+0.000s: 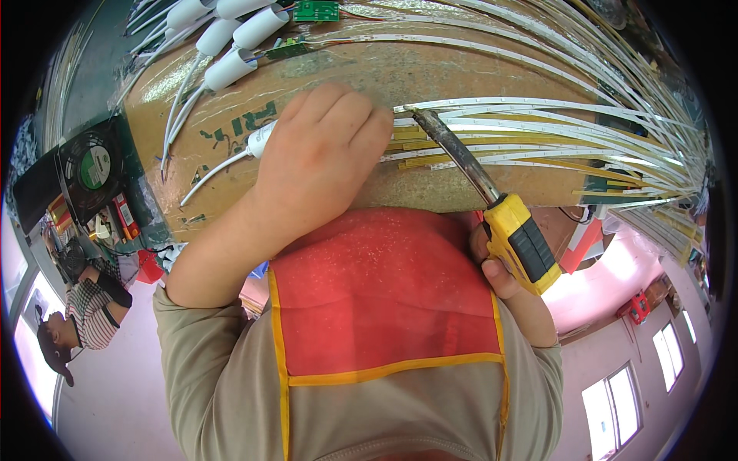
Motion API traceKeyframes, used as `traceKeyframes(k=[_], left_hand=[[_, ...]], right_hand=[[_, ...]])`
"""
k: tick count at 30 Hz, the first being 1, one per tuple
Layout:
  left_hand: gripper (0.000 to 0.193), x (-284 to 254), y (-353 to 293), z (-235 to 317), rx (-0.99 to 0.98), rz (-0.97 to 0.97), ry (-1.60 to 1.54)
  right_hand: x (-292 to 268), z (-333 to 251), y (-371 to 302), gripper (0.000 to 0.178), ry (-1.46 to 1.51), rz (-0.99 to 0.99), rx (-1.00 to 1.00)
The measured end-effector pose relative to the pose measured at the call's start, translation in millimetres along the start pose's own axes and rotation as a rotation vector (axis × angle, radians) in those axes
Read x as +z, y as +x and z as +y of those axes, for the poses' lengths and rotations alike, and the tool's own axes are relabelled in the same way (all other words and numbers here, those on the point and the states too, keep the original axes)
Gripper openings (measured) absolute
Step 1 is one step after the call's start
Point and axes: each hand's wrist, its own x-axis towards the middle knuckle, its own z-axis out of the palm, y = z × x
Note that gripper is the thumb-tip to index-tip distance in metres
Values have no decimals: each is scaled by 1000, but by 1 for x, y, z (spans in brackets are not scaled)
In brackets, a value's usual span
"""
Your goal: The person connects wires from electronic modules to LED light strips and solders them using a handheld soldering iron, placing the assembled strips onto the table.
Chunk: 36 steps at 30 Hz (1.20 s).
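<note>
My left hand (327, 142) is closed over the board, its fingertips hidden beneath it. A white cylindrical cap (260, 140) with a white cable sticks out from under its wrist side. What the fingers pinch does not show. Past the knuckles, the end of a white LED strip (461, 105) comes out toward the right. My right hand (500, 269) grips the yellow and black handle of a soldering iron (523, 242). The iron slants up and left, and its dark tip is at the strip's end, close to my left fingers.
Several white caps (231, 69) with cables and green circuit boards (315, 11) lie at the far left of the brown board (354, 73). More LED strips (538, 138) fan out rightward. A black fan (94, 165) stands left. Another person (77, 319) is farther off at left.
</note>
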Motion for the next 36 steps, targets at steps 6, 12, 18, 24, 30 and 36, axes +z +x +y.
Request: traceKeyframes(k=[6,12,18,24,30,36], left_hand=[[34,0,-1,-1,2,16,6],[33,1,0,0,1,26,10],[32,1,1,0,5,23,17],[31,2,0,1,-5,25,25],[29,4,1,0,-11,57,7],[22,2,4,4,-123,90,-7]], right_hand=[[1,2,-2,29,-12,4,22],[0,1,-1,32,-19,1,30],[0,0,1,32,1,-26,4],[1,1,2,28,-4,-13,-25],[0,3,1,27,7,-24,-17],[0,2,0,28,-22,2,-15]])
